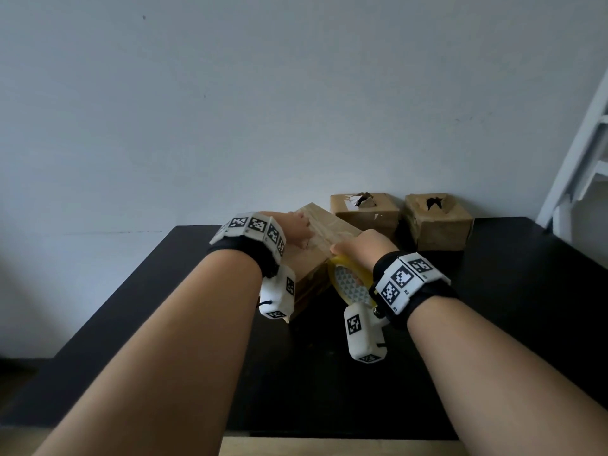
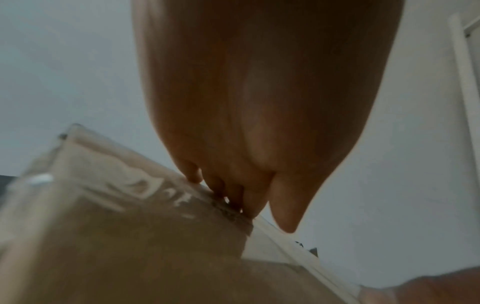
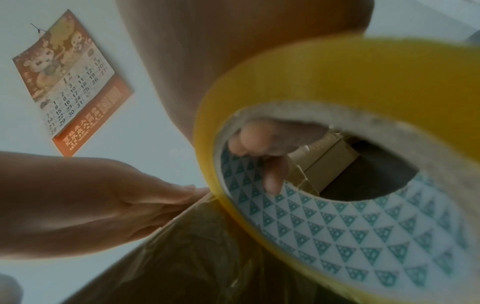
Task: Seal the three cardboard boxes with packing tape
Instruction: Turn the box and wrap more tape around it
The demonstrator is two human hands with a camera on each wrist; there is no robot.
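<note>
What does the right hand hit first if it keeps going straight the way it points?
Probably the middle cardboard box by the wall. The right hand, gripping the tape roll, points away from the person over the near box toward it. Depth is unclear from the head view, so it may pass to one side.

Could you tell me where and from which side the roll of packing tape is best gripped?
Through its core: the tape roll stands on edge beside the near box, hole open, so the right hand hooks fingers inside from above.
</note>
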